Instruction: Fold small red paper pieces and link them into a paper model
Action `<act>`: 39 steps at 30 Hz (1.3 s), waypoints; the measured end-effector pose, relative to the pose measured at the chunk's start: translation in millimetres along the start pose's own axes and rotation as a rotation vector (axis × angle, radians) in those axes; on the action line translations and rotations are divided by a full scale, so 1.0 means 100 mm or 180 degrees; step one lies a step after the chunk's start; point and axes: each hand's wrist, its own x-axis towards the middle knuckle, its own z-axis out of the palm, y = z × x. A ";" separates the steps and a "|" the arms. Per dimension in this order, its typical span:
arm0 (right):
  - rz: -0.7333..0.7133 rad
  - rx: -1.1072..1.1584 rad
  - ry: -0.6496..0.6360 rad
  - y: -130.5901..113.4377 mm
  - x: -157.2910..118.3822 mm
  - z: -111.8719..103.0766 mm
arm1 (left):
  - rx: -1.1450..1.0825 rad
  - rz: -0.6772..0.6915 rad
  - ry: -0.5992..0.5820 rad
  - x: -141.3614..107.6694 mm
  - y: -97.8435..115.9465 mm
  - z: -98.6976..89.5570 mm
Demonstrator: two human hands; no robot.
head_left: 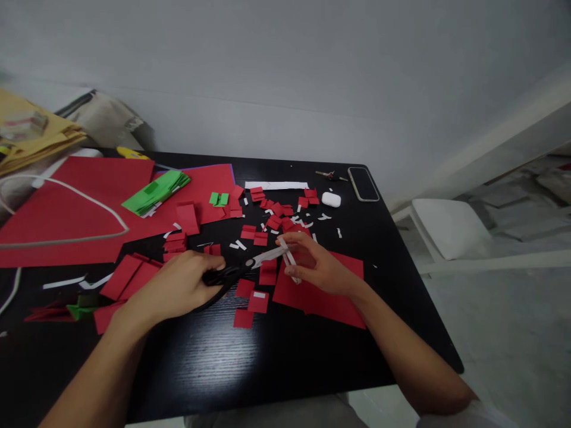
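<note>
Because our left hand (190,279) works the scissors (250,262), its fingers wrapped around the black handles, we should leave the positioning to the other side. Our right hand (319,264) pinches the white strip (289,257) between thumb and fingers, holding it up over the edge of the red sheet (330,297), with the blades reaching it from the left. How far the blades are parted we cannot tell. For a clean edge, we would keep the strip flat and taut, square to the blades, and cut closer to the pivot than to the tips. We had best keep our right fingertips well back, since the blade ends sit near them. Scraps (241,244) and small red pieces (257,303) lie about on the table (303,356), so cutting over a bare patch would keep fresh offcuts easy to find.
</note>
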 end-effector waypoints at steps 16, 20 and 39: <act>0.0113 0.0672 -0.0172 0.00 -0.01 -0.04 | 0.0328 -0.0356 0.0176 0.01 -0.07 -0.02; 0.0068 0.0396 -0.0043 -0.02 -0.01 -0.07 | 0.0364 -0.0384 0.0344 0.01 -0.09 -0.04; -0.0557 -0.1204 0.0977 -0.16 0.09 0.00 | 0.0856 -0.0180 0.0267 0.05 0.03 0.05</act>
